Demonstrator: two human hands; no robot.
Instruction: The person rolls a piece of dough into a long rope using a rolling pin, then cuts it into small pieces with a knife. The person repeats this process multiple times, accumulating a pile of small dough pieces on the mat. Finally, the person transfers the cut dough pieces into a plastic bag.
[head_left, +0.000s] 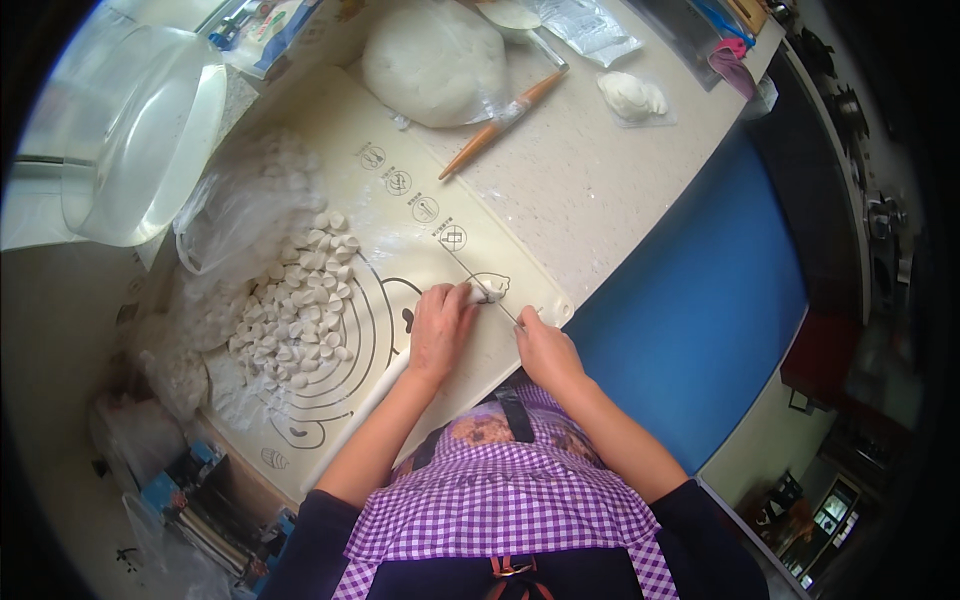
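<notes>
On a pale baking mat (480, 375) with printed lines, my left hand (442, 330) rests on a long white dough rope (367, 420) near its far end. The rest of the rope runs back beside my left forearm. My right hand (546, 346) grips a thin knife (459, 260), its blade seen nearly edge-on. That blade lies across the rope end, just right of my left fingertips; how deep it has gone cannot be seen. Left of my hands spreads a pile of small cut dough pieces (300, 307).
A clear plastic bag (247, 195) lies behind the pieces. Farther back are a large dough lump (435, 64), a wooden rolling pin (480, 141), a silver packet (592, 30) and a small dough lump (632, 96) on plastic. A transparent container (150, 135) stands upper left.
</notes>
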